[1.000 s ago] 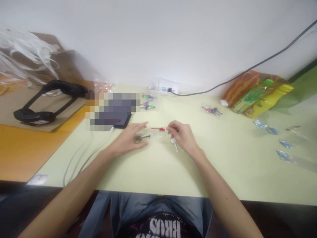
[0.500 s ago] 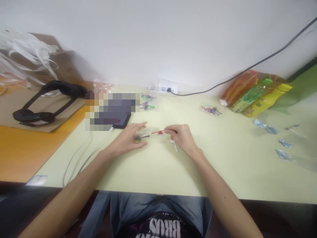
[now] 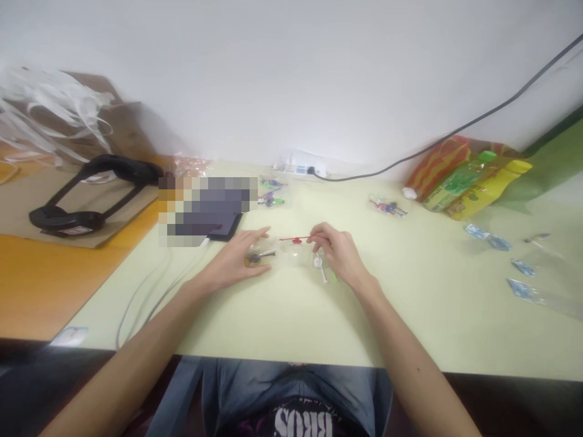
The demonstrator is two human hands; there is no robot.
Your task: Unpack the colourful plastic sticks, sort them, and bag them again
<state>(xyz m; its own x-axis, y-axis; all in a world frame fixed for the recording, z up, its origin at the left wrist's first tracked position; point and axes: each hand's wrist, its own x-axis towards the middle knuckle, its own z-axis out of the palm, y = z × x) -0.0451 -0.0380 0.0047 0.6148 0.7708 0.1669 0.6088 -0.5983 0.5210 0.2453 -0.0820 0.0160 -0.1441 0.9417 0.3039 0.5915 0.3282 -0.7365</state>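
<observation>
My right hand (image 3: 336,247) pinches one end of a thin red plastic piece (image 3: 297,240), a straight rod with a small wider part at its middle. The rod points left across the gap between my hands. Below the right fingers lie a white plastic piece with a round head (image 3: 317,262) and a bit of a green piece (image 3: 336,277), partly covered by the hand. My left hand (image 3: 233,255) rests on the table with thumb and fingers spread. Between them is a small dark part with a grey rod (image 3: 260,257), apparently in clear plastic.
A tablet (image 3: 225,227), partly blurred out, lies at left with white cables. Small bagged coloured parts (image 3: 272,197) sit behind, with another bag (image 3: 387,206) to the right. A green bottle (image 3: 460,182), a yellow package (image 3: 489,189) and torn wrappers (image 3: 487,237) are on the right.
My right hand has shifted slightly right, still holding the red piece. More of the white piece and a green bit now show below it. The left hand stays spread in place.
</observation>
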